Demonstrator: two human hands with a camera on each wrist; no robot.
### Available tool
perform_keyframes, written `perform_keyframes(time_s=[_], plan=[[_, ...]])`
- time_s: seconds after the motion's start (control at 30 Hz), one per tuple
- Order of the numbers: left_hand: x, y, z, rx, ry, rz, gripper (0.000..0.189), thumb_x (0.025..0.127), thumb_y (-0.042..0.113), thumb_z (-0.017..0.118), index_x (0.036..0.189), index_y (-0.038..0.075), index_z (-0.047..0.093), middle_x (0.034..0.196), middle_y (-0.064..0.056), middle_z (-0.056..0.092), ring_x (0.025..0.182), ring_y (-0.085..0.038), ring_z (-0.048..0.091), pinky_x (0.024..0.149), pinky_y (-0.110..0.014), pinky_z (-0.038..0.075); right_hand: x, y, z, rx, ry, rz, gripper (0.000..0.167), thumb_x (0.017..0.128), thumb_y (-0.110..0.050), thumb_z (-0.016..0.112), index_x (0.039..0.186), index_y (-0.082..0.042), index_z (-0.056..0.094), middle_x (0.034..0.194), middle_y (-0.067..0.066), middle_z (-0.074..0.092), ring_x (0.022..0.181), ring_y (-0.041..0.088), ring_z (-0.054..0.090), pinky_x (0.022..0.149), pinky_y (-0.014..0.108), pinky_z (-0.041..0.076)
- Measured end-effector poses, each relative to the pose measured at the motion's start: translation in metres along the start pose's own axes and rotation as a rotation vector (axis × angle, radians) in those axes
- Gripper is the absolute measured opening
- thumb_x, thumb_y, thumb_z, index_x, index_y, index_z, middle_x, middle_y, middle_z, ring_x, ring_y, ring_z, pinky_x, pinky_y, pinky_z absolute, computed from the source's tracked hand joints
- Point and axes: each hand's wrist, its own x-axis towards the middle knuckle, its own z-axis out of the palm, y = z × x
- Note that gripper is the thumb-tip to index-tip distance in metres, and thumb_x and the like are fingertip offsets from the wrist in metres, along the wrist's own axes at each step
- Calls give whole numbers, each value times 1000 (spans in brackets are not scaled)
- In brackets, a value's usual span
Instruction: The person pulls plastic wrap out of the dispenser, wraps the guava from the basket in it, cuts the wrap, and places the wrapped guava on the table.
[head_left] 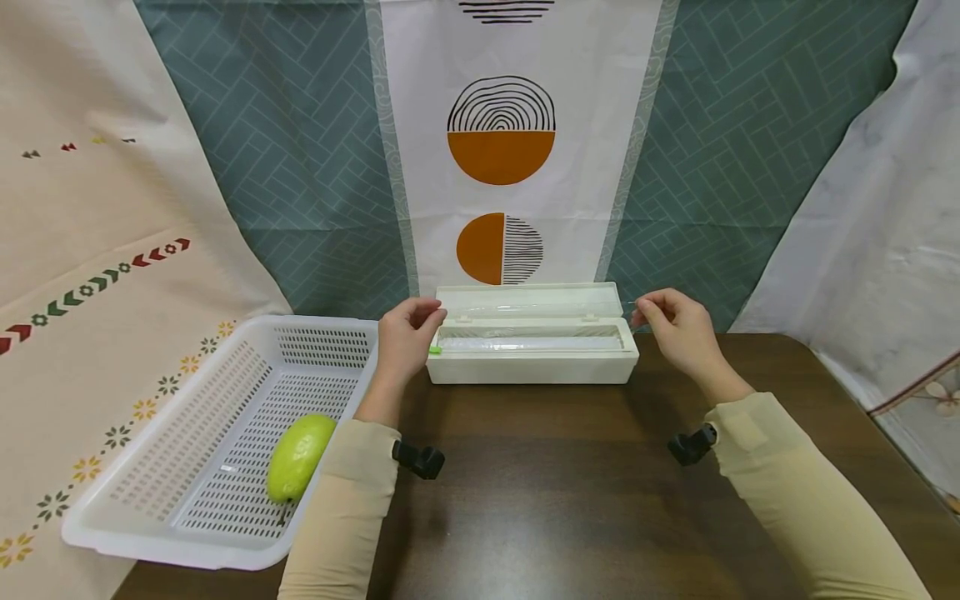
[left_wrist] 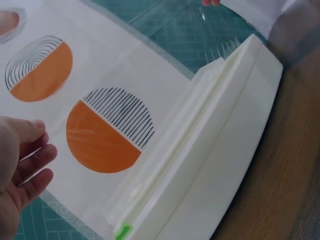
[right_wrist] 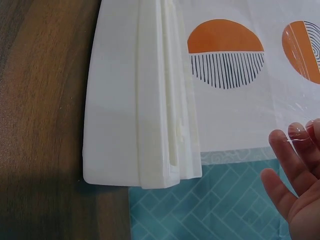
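A white cling film dispenser (head_left: 532, 371) stands at the back of the table with its lid (head_left: 528, 292) raised. The roll lies inside, and a green slider (head_left: 435, 350) shows at the left end. Clear cling film (left_wrist: 220, 50) is stretched up from the box, wrinkled at its far edge in the left wrist view. My left hand (head_left: 407, 337) pinches one side of the film between thumb and index finger, level with the lid. At the other end, my right hand (head_left: 684, 333) pinches the opposite corner, with film over its fingertips (right_wrist: 296, 131) in the right wrist view.
To the left a white perforated basket (head_left: 307, 396) holds a green fruit (head_left: 302, 458) that looks like a mango. A patterned cloth (head_left: 330, 167) hangs right behind the dispenser. Brown tabletop (head_left: 555, 492) lies between my forearms, each wearing a black wrist camera.
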Motion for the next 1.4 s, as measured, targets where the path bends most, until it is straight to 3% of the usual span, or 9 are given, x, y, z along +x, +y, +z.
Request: perform_keyframes(time_s=[0.43,0.8,1.03,1.23,1.4], plan=[[-2,4,-2,-9,15,8,19,88,13,67,104,2,69,96,-15,70,85,-23,64,71,-15,47,-1,-4,-2,23,14,-16,29,98,-24,52,100,3,63,85,19,68,68,-10,53,56,17,39],[-4,6,-3,-20,25,10,18,88,13,67,102,3,70,94,-14,70,82,-22,62,69,-13,46,-1,-8,-5,30,9,-5,31,98,-25,51,102,3,63,88,19,68,72,-11,54,63,13,42],[-5,8,-4,-12,34,20,19,88,14,67,103,2,69,94,-14,70,81,-22,62,69,-14,45,-2,-10,-7,32,8,3,30,98,-26,51,103,2,63,88,17,68,77,8,61,62,15,41],[-5,8,-5,-18,38,29,20,88,14,67,104,2,69,94,-14,70,81,-21,62,69,-13,45,-2,-12,-8,35,10,4,31,98,-25,51,103,2,63,88,17,67,74,-6,57,60,16,41],[-5,8,-5,-24,44,38,20,87,13,68,103,1,69,93,-14,70,81,-21,62,69,-15,46,-2,-12,-8,38,16,0,30,98,-26,51,102,1,63,86,14,68,74,-6,57,63,14,42]])
